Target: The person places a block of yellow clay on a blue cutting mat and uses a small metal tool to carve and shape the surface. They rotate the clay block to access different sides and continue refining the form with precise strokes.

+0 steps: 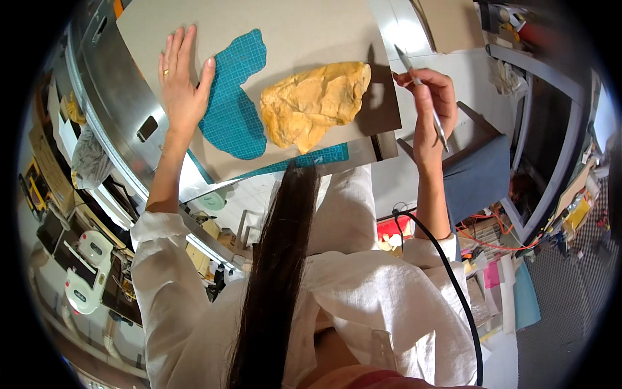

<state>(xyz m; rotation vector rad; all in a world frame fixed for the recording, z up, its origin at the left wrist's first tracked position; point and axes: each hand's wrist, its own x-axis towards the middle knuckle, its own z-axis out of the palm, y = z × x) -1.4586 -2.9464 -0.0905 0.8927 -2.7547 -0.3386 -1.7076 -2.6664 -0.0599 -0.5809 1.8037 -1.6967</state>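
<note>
My left hand, a ring on one finger, lies flat with fingers stretched on a large beige cardboard sheet. Beside its thumb is an irregular teal gridded area, apparently a cutting mat showing through an opening in the sheet. More of the mat shows past the sheet's near edge. Right of the opening sits an ochre, rock-like lump with a rough, creased surface. Off the sheet's right edge, my right hand is closed around a slim silver craft knife, held in the air at a slant.
A metal work surface lies under the sheet, at the left. A dark blue padded seat stands at the right, near a grey metal frame. A black cable hangs by my right arm. Crowded shelves line the left.
</note>
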